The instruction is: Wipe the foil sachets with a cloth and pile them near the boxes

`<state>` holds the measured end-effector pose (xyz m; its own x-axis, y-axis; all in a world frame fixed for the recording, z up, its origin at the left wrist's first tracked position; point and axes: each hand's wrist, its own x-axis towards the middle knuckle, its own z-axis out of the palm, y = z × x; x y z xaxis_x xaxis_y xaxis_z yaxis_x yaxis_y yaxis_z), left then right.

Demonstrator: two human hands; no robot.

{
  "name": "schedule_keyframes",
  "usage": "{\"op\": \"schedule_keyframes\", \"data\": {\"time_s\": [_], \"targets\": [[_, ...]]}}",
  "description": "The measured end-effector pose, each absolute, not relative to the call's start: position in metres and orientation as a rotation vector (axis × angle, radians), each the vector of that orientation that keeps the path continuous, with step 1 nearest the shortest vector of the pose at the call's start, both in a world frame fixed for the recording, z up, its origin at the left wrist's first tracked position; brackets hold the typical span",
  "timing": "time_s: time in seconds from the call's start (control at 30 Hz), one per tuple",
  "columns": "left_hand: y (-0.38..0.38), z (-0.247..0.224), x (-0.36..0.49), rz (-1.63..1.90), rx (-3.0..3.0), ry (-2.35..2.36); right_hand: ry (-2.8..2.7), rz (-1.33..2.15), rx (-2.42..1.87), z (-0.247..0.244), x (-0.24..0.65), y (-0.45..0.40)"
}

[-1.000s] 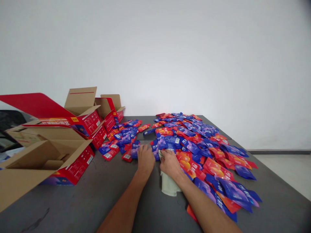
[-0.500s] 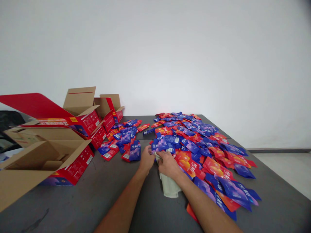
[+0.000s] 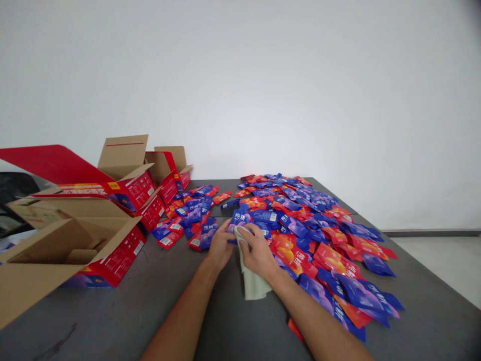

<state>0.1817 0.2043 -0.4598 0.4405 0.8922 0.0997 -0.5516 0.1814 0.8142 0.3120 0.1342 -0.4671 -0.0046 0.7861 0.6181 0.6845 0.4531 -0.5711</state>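
Observation:
In the middle of the head view, my left hand (image 3: 221, 243) is closed on the left edge of a blue and purple pouch (image 3: 239, 217) with white lettering. My right hand (image 3: 257, 251) grips a pale green cloth (image 3: 251, 284), which hangs down toward the table. The cloth lies against the lower part of that pouch, and the right fingers press it there. A big spread of red and blue pouches (image 3: 296, 225) lies just right of my hands. Left of my left hand is a smaller heap of the same pouches (image 3: 194, 211).
Red cardboard boxes with flaps up stand along the left side; the nearest box (image 3: 124, 255) shows a brown inside. A dark blue tube-like item (image 3: 230, 204) lies between the two heaps on the dark table (image 3: 165, 306). A white wall rises behind.
My left hand has drawn the blue pouch up and slightly toward me, clear of the heap. My right hand has shifted the cloth a little left onto the pouch.

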Motion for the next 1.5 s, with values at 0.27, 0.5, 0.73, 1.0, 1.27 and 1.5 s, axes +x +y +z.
{"op": "schedule_keyframes", "data": {"time_s": [0.27,0.5,0.73,1.0,1.27,1.5], "targets": [[0.193,-0.454,0.181,0.94,0.985,0.399,-1.577,-0.014,-1.369,-0.469,0.319,0.139],[0.191,-0.459,0.185,0.976,1.051,0.385,-1.754,-0.057,-1.398,-0.464,0.316,0.132],[0.198,-0.469,0.184,1.028,1.17,0.578,-1.835,-0.033,-1.402,-0.462,0.312,0.128],[0.193,-0.466,0.187,0.936,1.24,0.596,-1.473,-0.16,-1.426,-0.47,0.344,0.148],[0.195,-0.465,0.186,1.039,1.163,0.559,-1.568,-0.052,-1.412,-0.472,0.331,0.143],[0.199,-0.455,0.185,1.083,0.899,0.48,-1.734,0.082,-1.281,-0.472,0.311,0.136]]}}
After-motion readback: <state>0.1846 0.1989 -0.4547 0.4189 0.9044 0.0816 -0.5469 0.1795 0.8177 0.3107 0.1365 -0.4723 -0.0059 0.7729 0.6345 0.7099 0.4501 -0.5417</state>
